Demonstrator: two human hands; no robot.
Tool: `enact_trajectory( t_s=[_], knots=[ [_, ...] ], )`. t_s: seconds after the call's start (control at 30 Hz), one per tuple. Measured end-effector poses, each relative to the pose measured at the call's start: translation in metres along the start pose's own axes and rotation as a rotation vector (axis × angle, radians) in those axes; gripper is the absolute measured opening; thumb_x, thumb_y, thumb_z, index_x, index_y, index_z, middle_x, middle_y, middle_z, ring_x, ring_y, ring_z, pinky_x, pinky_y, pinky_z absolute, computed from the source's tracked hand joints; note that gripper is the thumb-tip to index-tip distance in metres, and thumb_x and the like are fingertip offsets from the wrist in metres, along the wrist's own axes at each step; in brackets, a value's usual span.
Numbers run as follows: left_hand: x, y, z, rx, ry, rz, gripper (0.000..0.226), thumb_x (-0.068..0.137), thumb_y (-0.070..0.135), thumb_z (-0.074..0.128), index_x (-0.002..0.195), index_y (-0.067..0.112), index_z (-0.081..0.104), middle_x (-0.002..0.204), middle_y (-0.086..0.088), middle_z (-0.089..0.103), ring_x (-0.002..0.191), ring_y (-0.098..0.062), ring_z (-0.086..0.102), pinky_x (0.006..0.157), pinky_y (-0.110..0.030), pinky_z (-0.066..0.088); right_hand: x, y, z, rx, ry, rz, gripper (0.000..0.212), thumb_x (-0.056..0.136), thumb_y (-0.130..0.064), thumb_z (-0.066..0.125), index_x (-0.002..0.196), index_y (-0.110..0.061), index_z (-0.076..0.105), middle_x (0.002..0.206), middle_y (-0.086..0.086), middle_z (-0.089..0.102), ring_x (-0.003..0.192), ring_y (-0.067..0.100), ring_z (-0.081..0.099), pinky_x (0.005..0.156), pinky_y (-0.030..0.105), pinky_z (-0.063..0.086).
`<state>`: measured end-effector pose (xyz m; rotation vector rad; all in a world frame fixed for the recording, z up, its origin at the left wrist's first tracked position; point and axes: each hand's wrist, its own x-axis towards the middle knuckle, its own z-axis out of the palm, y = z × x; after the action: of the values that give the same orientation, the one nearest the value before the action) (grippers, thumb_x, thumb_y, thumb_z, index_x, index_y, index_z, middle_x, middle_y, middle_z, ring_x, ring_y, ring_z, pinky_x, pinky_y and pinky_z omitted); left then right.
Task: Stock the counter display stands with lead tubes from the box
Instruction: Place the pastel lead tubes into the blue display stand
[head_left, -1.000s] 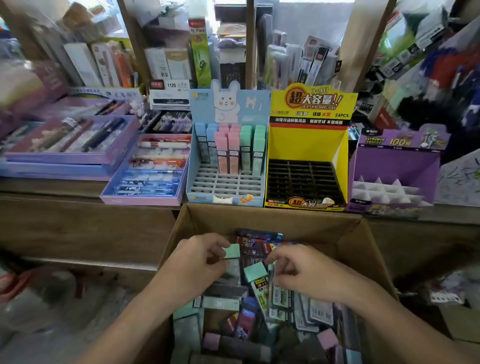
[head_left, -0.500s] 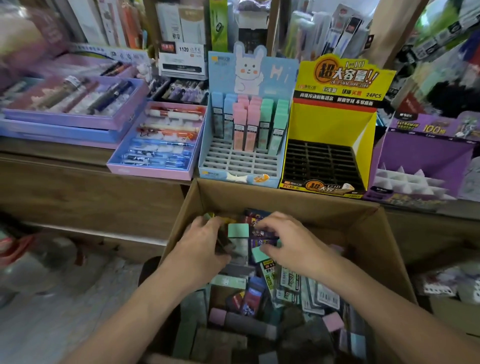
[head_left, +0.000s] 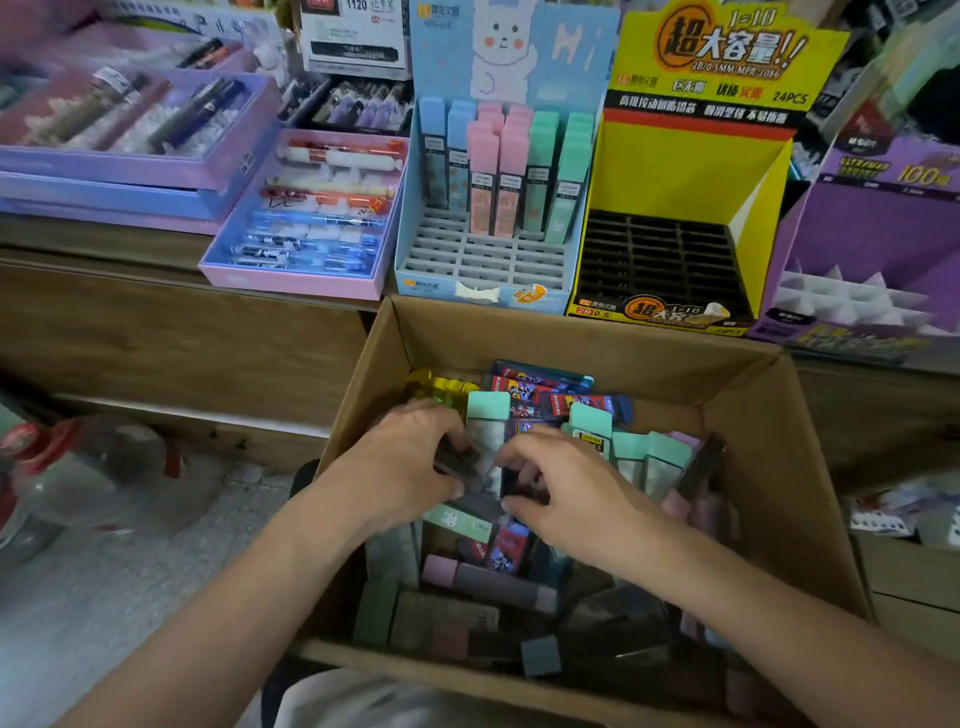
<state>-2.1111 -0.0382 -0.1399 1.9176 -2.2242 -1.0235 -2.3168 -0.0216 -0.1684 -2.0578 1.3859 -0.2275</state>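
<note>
An open cardboard box (head_left: 769, 431) below the counter holds several loose lead tubes with green, pink and dark caps. Both hands are down inside it. My left hand (head_left: 405, 462) is curled around green-capped lead tubes (head_left: 487, 415) that stand up past its fingers. My right hand (head_left: 566, 488) pinches at the same bundle from the right, beside another green-capped tube (head_left: 589, 423). On the counter stand three displays: a blue bunny stand (head_left: 483, 260) partly filled with blue, pink and green tubes, a yellow stand (head_left: 660, 260) with bare black slots, and a purple stand (head_left: 872, 249).
Pink and purple trays of pens (head_left: 306, 218) lie on the wooden counter to the left. A clear plastic bottle with a red cap (head_left: 67, 478) rests on the floor at left. More small boxes sit at right below the counter.
The view has dropped and moved closer to the box. Both hands went deeper and came together around a bundle of green-capped tubes.
</note>
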Motion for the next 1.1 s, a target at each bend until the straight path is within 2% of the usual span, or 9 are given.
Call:
enact_trajectory(
  t_s=[0.1, 0.23, 0.3, 0.43, 0.53, 0.7, 0.87, 0.97, 1.1],
  knots=[
    [-0.001, 0.001, -0.001, -0.009, 0.027, -0.011, 0.042, 0.086, 0.017, 0.076, 0.114, 0.042, 0.059, 0.115, 0.017, 0.056, 0.122, -0.014, 0.05, 0.109, -0.038, 0.042, 0.002, -0.005, 0.003, -0.03, 0.019, -0.015, 0.043, 0.091, -0.035, 0.075, 0.128, -0.022, 0.06, 0.119, -0.008, 0.054, 0.111, 0.009, 0.05, 0.097, 0.033, 0.048],
    [-0.002, 0.005, -0.001, -0.08, 0.03, -0.02, 0.057, 0.086, 0.008, 0.076, 0.125, 0.044, 0.057, 0.11, 0.021, 0.058, 0.113, -0.008, 0.056, 0.105, -0.037, 0.05, 0.003, -0.011, 0.013, -0.079, 0.022, -0.008, 0.069, 0.086, -0.049, 0.077, 0.142, -0.021, 0.05, 0.132, -0.005, 0.048, 0.127, 0.012, 0.041, 0.105, 0.032, 0.042],
    [-0.002, 0.006, -0.002, -0.042, 0.039, 0.008, 0.058, 0.085, 0.008, 0.076, 0.127, 0.043, 0.056, 0.119, 0.018, 0.059, 0.12, -0.011, 0.053, 0.11, -0.041, 0.045, 0.004, -0.013, 0.016, -0.106, 0.024, -0.018, 0.073, 0.083, -0.055, 0.077, 0.141, -0.019, 0.05, 0.131, -0.004, 0.046, 0.126, 0.014, 0.038, 0.104, 0.032, 0.041],
    [-0.003, 0.006, -0.004, 0.121, -0.016, 0.033, 0.068, 0.082, 0.017, 0.077, 0.141, 0.037, 0.048, 0.149, 0.01, 0.043, 0.142, -0.017, 0.035, 0.123, -0.039, 0.027, 0.006, -0.019, 0.023, -0.179, 0.02, -0.032, 0.072, 0.081, -0.06, 0.076, 0.135, -0.018, 0.054, 0.126, -0.001, 0.051, 0.119, 0.019, 0.042, 0.099, 0.034, 0.04],
    [-0.006, 0.007, -0.005, 0.11, -0.121, 0.007, 0.085, 0.082, 0.02, 0.079, 0.153, 0.033, 0.034, 0.155, 0.009, 0.037, 0.146, -0.017, 0.032, 0.123, -0.036, 0.028, 0.008, -0.021, 0.023, -0.214, 0.006, -0.017, 0.067, 0.081, -0.052, 0.08, 0.132, -0.017, 0.055, 0.124, 0.0, 0.052, 0.118, 0.021, 0.044, 0.096, 0.035, 0.04],
    [-0.003, 0.007, -0.007, 0.101, -0.154, -0.075, 0.104, 0.082, 0.014, 0.082, 0.16, 0.036, 0.017, 0.161, 0.01, 0.03, 0.151, -0.017, 0.024, 0.123, -0.041, 0.03, 0.003, -0.017, 0.016, -0.185, -0.026, 0.04, 0.063, 0.082, -0.048, 0.081, 0.131, -0.019, 0.054, 0.122, -0.002, 0.051, 0.117, 0.019, 0.046, 0.095, 0.036, 0.046],
    [-0.003, 0.007, -0.005, 0.112, -0.132, -0.079, 0.098, 0.08, 0.014, 0.084, 0.157, 0.034, 0.027, 0.157, 0.01, 0.033, 0.149, -0.016, 0.029, 0.122, -0.041, 0.034, -0.003, -0.022, 0.014, -0.262, -0.016, 0.066, 0.052, 0.08, -0.042, 0.079, 0.117, -0.019, 0.051, 0.109, -0.003, 0.052, 0.102, 0.017, 0.047, 0.077, 0.029, 0.039],
    [-0.003, 0.004, -0.004, 0.092, -0.092, -0.034, 0.081, 0.078, 0.011, 0.085, 0.146, 0.033, 0.045, 0.147, 0.013, 0.037, 0.138, -0.013, 0.04, 0.114, -0.036, 0.044, -0.004, -0.026, 0.015, -0.283, -0.01, 0.06, 0.056, 0.079, -0.043, 0.075, 0.12, -0.018, 0.049, 0.112, -0.001, 0.054, 0.104, 0.019, 0.051, 0.08, 0.031, 0.045],
    [-0.002, 0.001, 0.0, 0.07, -0.037, -0.014, 0.073, 0.077, 0.011, 0.085, 0.138, 0.034, 0.053, 0.143, 0.013, 0.036, 0.13, -0.011, 0.046, 0.111, -0.034, 0.047, -0.004, -0.028, 0.013, -0.276, 0.002, 0.064, 0.058, 0.078, -0.046, 0.072, 0.123, -0.018, 0.048, 0.115, -0.001, 0.055, 0.107, 0.02, 0.053, 0.086, 0.035, 0.052]
  ],
)
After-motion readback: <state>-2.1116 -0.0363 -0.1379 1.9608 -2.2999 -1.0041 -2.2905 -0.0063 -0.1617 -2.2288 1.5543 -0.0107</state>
